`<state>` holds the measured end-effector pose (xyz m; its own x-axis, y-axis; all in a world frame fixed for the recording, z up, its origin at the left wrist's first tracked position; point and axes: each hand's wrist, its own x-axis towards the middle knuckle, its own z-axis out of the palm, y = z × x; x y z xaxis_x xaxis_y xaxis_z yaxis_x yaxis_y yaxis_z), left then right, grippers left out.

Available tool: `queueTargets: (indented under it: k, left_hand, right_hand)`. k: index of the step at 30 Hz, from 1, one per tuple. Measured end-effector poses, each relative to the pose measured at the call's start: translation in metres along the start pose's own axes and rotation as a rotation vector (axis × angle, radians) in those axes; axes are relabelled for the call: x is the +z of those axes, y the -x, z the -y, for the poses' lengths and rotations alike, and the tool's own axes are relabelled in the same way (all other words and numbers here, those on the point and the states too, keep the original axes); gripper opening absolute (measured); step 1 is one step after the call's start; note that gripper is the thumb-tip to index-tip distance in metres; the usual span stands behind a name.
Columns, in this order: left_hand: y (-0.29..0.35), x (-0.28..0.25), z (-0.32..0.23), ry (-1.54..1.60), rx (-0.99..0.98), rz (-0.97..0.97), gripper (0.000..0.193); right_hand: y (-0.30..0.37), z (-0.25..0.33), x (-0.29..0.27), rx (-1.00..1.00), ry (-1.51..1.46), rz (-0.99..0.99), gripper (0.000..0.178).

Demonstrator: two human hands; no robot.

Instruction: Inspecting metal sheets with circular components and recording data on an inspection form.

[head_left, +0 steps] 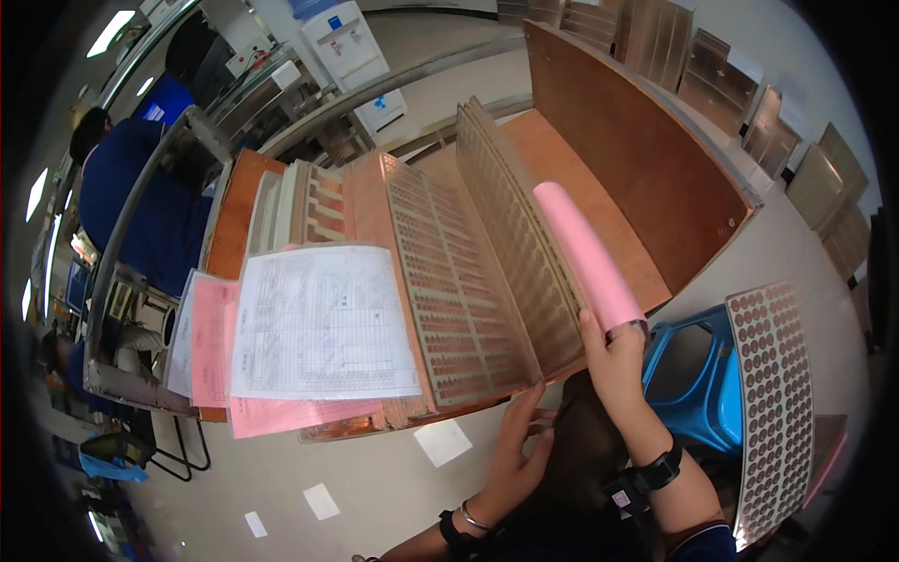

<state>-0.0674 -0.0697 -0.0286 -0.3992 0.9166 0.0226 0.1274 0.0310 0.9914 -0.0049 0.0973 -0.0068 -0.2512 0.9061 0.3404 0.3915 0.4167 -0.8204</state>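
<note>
Thin copper-toned circuit board panels (459,290) stand on edge in a wooden-sided rack, their faces patterned in rows. Several more panels (524,225) lean apart from them, leaving a V-shaped gap. My right hand (613,370) grips the near edge of these leaning panels, thumb on the edge, other fingers mostly hidden. A curled pink sheet (590,253) lies against their right side, just above that hand. At the bottom of the gap, my left hand (518,450) touches the panels' lower corner with fingertips, its fingers apart and holding nothing.
Printed sheets in clear sleeves (323,323) and pink papers (213,342) rest over the panels at left. A brown board (637,140) walls the rack's right end. A blue stool (698,384) and a dotted panel (773,403) stand at right. A person (140,201) sits at far left.
</note>
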Motion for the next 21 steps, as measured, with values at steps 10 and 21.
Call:
queueTargets:
  k: [10,21]
  left_hand:
    - [0.001,-0.002,0.014,-0.029,-0.002,0.111,0.045]
    - [0.016,-0.005,0.052,-0.212,0.117,0.204,0.041]
  right_hand:
    - [0.004,0.010,0.002,-0.028,0.003,0.092,0.035]
    - [0.050,0.029,0.054,-0.352,-0.063,0.341,0.020]
